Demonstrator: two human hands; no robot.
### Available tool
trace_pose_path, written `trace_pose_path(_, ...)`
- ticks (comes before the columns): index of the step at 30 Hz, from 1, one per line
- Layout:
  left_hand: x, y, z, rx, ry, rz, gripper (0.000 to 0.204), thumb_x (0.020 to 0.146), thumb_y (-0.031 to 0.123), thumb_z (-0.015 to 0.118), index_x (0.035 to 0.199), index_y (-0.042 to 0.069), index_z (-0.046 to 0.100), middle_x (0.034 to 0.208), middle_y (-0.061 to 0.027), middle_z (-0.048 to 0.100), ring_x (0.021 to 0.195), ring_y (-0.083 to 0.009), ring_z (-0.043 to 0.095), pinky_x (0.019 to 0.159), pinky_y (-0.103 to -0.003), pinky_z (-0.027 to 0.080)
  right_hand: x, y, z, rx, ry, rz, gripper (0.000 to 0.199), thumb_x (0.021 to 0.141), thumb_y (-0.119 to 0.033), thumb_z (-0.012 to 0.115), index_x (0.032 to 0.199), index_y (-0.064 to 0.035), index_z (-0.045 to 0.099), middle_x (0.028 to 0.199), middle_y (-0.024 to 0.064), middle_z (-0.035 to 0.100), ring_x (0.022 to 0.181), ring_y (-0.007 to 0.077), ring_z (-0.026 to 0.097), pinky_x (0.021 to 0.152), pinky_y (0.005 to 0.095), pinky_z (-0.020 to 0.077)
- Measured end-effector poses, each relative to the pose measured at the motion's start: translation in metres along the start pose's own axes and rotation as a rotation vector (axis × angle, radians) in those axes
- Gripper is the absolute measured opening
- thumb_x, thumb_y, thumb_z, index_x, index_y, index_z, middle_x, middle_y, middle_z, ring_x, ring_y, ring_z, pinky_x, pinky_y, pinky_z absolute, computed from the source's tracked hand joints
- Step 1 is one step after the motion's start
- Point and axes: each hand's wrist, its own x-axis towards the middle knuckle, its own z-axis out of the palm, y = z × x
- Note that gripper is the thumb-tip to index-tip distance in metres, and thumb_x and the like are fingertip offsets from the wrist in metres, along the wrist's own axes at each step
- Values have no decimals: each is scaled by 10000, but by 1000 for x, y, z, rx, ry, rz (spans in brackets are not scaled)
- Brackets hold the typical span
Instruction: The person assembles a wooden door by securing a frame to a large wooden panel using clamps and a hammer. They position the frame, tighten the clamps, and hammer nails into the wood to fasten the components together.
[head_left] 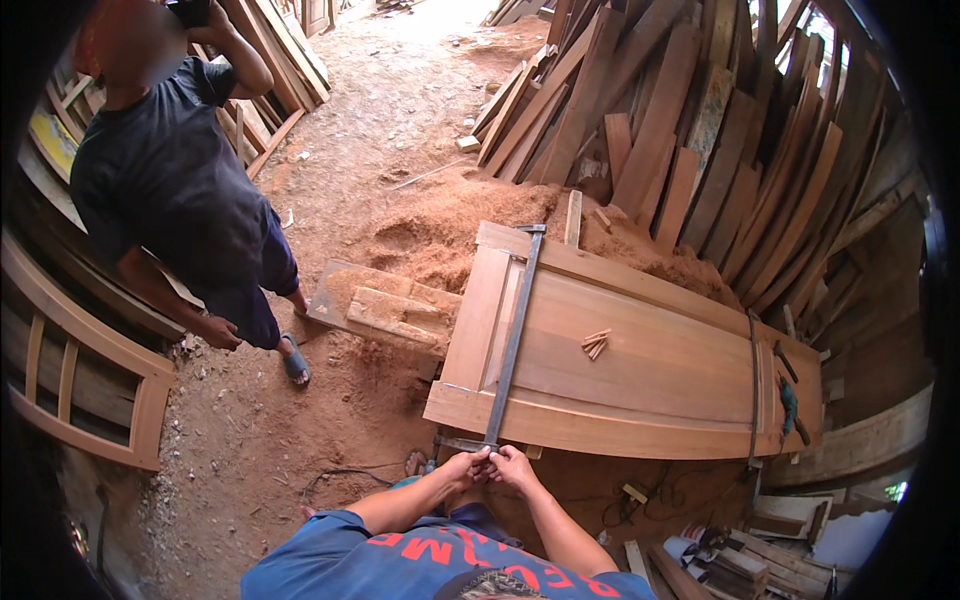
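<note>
A wooden panel door [640, 290] lies flat in front of me. Across its left end runs a long dark metal bar clamp [514, 340], hooked over the far edge. My left hand [466, 467] and my right hand [513, 468] meet at the clamp's near end, just off the door's front edge. The fingers of both are closed on that end, probably at its screw handle, which they largely hide. Several small wooden pegs [597, 344] rest in a loose bunch on the middle panel.
A second bar clamp [754, 385] crosses the door's right part, beside a green-handled tool [788, 402] and a dark-handled tool [785, 362]. At left stands another person [185, 190] near an arched wooden frame [150, 415]. Planks [660, 110] lean behind sawdust; cables [640, 505] lie below.
</note>
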Motion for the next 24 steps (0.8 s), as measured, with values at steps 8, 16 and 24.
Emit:
trace_pose_path(8,-1,0,9,0,129,10,257,985,336,624,1018,86,673,927,-23,678,896,-169,641,877,-329,517,6,-5,-7,-102,-52,5,279,959,-261,632,1031,8,617,781,104,697,652,151,660,545,300,526)
trace_pose_path(16,-8,-1,21,14,157,37,243,977,352,642,1006,113,677,841,11,672,723,-107,604,667,-256,505,30,-6,-26,-384,-12,-134,382,938,-350,673,1028,21,673,823,103,707,675,147,676,595,309,536)
trace_pose_path(24,-17,0,30,19,209,77,229,968,312,665,998,85,681,836,-4,669,717,-114,603,648,-254,503,45,-28,-23,-403,0,-74,371,955,-356,631,923,9,692,683,87,670,587,139,624,545,306,507)
